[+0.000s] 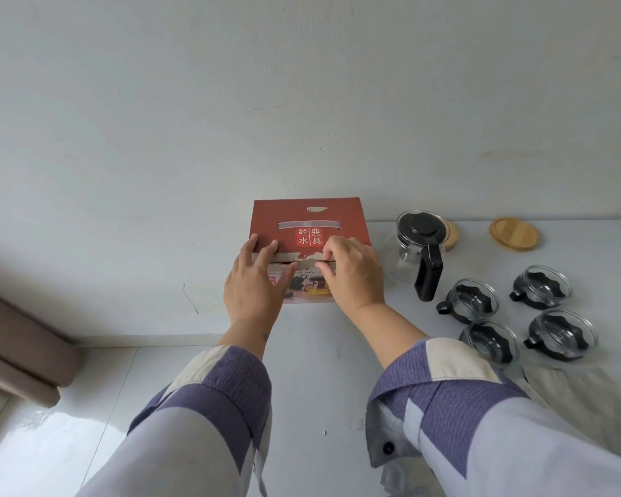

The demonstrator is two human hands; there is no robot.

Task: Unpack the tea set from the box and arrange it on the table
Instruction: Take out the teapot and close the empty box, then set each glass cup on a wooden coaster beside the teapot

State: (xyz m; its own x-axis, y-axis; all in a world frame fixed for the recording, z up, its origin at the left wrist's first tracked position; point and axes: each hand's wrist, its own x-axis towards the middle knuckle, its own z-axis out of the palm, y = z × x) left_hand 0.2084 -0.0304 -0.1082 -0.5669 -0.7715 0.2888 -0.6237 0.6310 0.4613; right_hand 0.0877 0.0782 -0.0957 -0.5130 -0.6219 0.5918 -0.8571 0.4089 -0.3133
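Note:
A red cardboard tea-set box (312, 213) stands closed at the back left of the white table (323, 356), against the wall. My left hand (255, 281) lies flat on its front top edge, fingers spread over the flap. My right hand (352, 270) pinches the flap's edge at the box's front. To the right of the box stands a glass teapot (418, 249) with a black lid and handle. Several glass cups in black holders sit right of it, among them one cup (472, 301) nearest the pot and another cup (542, 286) beyond.
Two round wooden coasters lie at the back right, one (515, 234) in full view and one (451, 234) half behind the teapot. A light cloth (585, 399) lies at the table's right front. A brown curtain (18, 349) hangs at the left, over the floor.

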